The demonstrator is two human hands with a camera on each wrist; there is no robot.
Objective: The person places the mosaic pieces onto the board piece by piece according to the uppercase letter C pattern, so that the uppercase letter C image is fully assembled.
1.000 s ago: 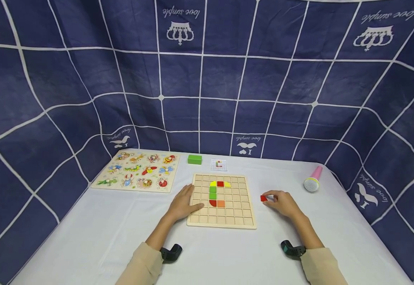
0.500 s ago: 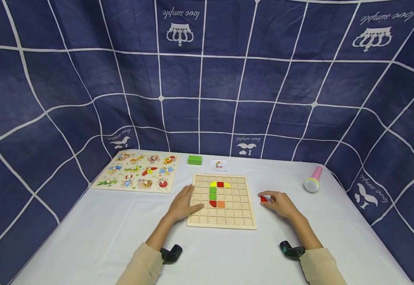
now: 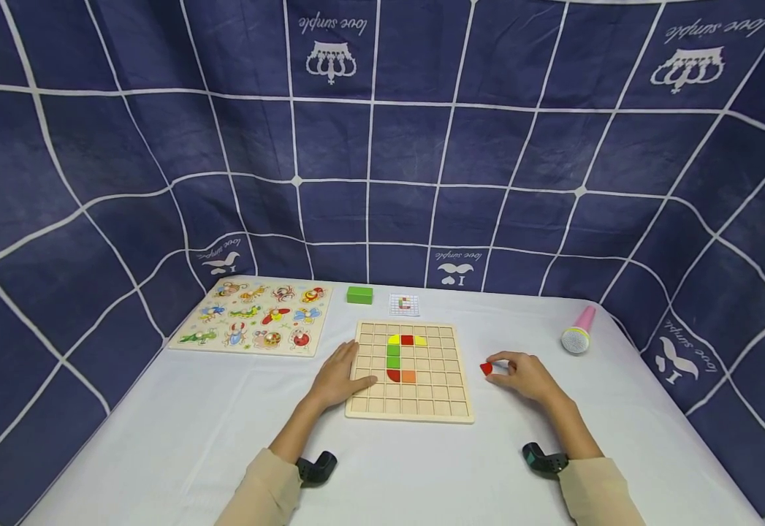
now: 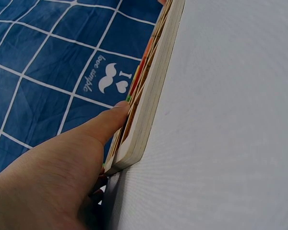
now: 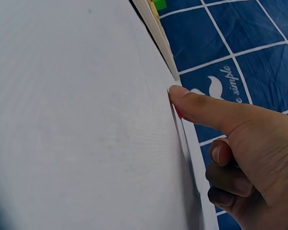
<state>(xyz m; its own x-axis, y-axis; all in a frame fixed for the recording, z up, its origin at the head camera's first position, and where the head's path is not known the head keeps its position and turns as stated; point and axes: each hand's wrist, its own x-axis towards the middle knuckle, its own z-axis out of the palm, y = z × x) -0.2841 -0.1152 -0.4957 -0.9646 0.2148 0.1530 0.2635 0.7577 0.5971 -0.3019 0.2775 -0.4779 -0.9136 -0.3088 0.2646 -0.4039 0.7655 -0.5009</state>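
A square wooden grid board [image 3: 438, 398] lies on the table with yellow, red, green and orange tiles set in a C-like outline. My left hand [image 3: 335, 376] rests at the board's left edge, fingers extended along the side and thumb on top. In the left wrist view the thumb [image 4: 110, 120] lies over the board's rim [image 4: 153, 96]. To the right of the board, my right hand [image 3: 523, 374] pinches a small red tile [image 3: 486, 369] between thumb and fingers. Only a sliver of that red tile [image 5: 178, 113] shows behind the thumb in the right wrist view.
Behind the board lie a small pattern card [image 3: 405, 305] and a green block [image 3: 359, 295]. An insect picture puzzle [image 3: 250, 321] lies at the back left. At the back right is a pink toy microphone [image 3: 579, 332]. A blue checked curtain [image 3: 415, 146] surrounds the table.
The red tile has turned between the right hand's fingers: half a second ago they covered more of it. The left hand and the board have stayed put.
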